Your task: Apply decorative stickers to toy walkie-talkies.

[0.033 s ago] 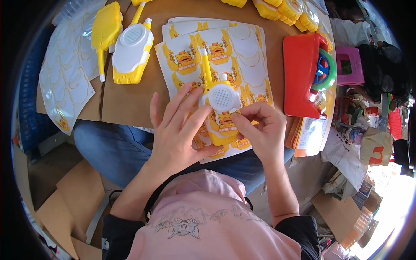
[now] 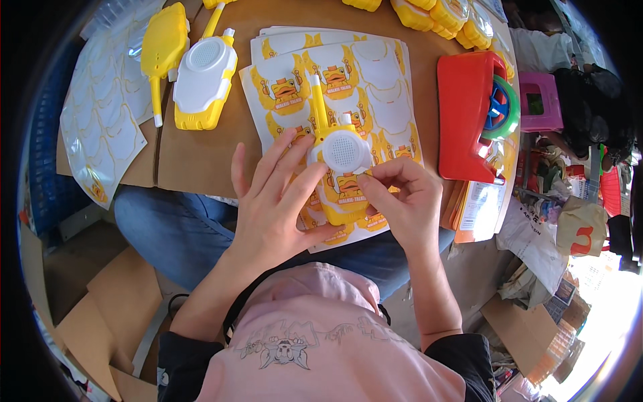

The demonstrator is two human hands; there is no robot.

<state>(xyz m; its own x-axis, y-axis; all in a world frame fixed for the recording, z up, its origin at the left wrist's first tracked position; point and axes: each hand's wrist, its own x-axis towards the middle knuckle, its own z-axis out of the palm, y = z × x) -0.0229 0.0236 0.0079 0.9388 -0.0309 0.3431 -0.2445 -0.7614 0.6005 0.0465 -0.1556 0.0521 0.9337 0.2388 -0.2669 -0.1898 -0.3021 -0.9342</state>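
A yellow and white toy walkie-talkie lies on a stack of sticker sheets, its antenna pointing away from me. A duck-picture sticker covers its front below the round speaker grille. My left hand holds the toy from the left, fingers fanned along its upper side and thumb against its lower end. At the toy's right side, my right hand has thumb and index finger pinched together at the sticker's upper right edge. The curled fingers partly hide that edge.
Two more toy walkie-talkies, one face down and one face up, lie at the back left. Beside them is a peeled sticker sheet. A red tape dispenser stands on the right. Several yellow toys are piled at the back.
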